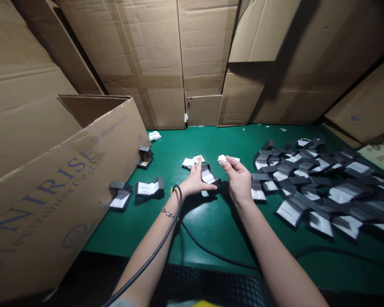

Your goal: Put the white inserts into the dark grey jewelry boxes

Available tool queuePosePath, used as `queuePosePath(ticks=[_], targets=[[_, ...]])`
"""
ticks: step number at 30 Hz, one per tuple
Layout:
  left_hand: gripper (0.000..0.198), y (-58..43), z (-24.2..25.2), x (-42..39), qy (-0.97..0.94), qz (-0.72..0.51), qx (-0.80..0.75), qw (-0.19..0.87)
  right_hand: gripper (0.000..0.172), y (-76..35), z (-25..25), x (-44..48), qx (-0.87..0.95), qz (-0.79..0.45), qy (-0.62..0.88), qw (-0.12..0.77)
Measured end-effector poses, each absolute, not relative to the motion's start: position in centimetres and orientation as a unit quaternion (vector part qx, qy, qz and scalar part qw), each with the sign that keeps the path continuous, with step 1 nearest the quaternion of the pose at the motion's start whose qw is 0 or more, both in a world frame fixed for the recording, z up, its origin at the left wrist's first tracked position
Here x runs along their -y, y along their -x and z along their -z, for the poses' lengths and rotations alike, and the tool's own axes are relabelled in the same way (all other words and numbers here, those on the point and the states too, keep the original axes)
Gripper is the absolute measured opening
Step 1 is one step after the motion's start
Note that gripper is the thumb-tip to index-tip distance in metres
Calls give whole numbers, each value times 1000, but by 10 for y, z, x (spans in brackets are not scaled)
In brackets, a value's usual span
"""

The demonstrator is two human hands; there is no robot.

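My left hand (194,181) is around a small black hinged box (208,174) with its lid up and a white lining showing. The thumb lies across the box's near side; some fingers are hidden behind it. Just to the right, my right hand (238,177) pinches a small folded piece of white paper (222,159) between thumb and fingertips, above the green table. Beyond my left fingers lies crumpled white paper (188,163). A bracelet (168,212) and a black cable (160,243) cross my left forearm.
Many open black boxes (289,211) with white linings crowd the right side of the green table (211,238). Several more, including one open box (149,187), stand at left beside a large printed carton (67,183). Cardboard walls (153,64) rise behind.
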State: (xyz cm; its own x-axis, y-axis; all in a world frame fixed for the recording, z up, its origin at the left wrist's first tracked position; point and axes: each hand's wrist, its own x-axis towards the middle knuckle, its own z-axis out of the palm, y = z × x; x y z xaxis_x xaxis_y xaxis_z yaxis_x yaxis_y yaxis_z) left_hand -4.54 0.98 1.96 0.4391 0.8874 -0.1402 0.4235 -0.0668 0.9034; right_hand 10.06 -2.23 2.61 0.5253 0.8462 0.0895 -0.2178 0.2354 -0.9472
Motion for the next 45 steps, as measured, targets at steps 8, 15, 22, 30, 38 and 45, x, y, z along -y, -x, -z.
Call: queuePosePath(ticks=[8,15,22,30,38,45], targets=[[130,29,-5,-1,-716,-314,-463,419,51,-99,-31,24,311,-365,499,722],[100,25,-1,0,-725,-345,-458,381,50,-99,-31,25,336,-344,514,710],[90,25,-4,-1,-719,-357,-460,380,47,-99,-30,26,375,-314,534,689],[112,22,-2,-1,-655,-435,-466,405,36,-97,-33,33,486,-233,575,616],[102,20,-12,9,-652,-463,-473,370,28,-97,-24,33,594,-135,583,538],[92,18,-11,13,-681,-448,-476,330,27,-98,-19,33,626,-95,590,501]])
